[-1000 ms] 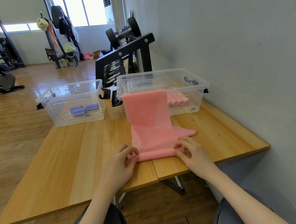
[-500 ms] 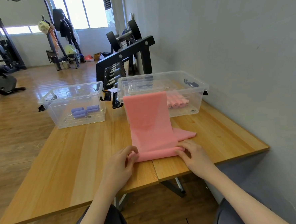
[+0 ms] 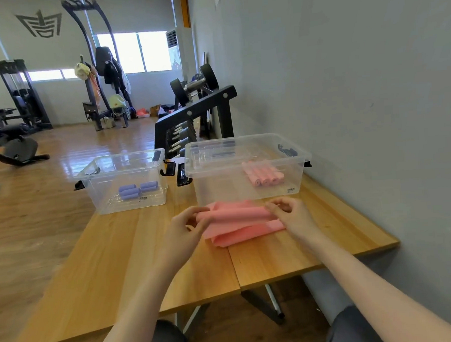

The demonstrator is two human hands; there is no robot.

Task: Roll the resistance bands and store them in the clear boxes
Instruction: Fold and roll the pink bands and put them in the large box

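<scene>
A pink resistance band (image 3: 238,224) lies bunched on the wooden table (image 3: 119,270), just in front of the right clear box (image 3: 249,188). My left hand (image 3: 185,227) pinches the band's left end and my right hand (image 3: 290,214) pinches its right end, both at the rolled upper part. Several rolled pink bands (image 3: 263,175) lie inside the right box. The left clear box (image 3: 126,181) holds rolled purple bands (image 3: 137,190).
Black box-lid clips (image 3: 175,171) sit between the two boxes. A dumbbell rack (image 3: 197,114) stands behind the table by the grey wall. The table's right edge runs close to the wall. Gym machines stand far left on the wooden floor.
The band no longer hangs over the right box's front; it has been rolled forward into a bunch near the box. Both hands moved away from me with it, and the view tilted up.
</scene>
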